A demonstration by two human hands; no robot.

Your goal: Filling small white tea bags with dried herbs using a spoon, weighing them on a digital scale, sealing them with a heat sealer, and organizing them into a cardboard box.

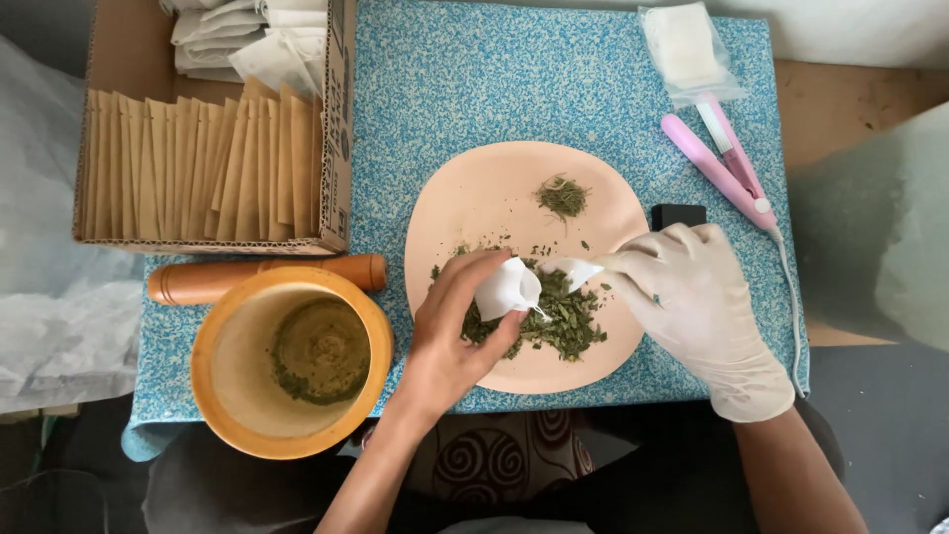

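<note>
My bare left hand [451, 326] pinches a small white filter bag [506, 288] over a pale pink plate [484, 193]. My right hand [697, 297], in a white glove, holds a small white scoop [576, 271] with its tip at the bag's mouth. Under both lies a pile of crushed green dried leaves [554, 321] on the plate. A smaller tuft of dried herb [562, 195] sits near the plate's far side.
A wooden mortar [233, 396] with green residue stands at the left, a wooden pestle [247, 278] behind it. A cardboard box [338, 148] holds brown paper sachets and white bags. A pink heat sealer [719, 168], a clear packet of white bags [685, 47] and a small black object [678, 215] lie right.
</note>
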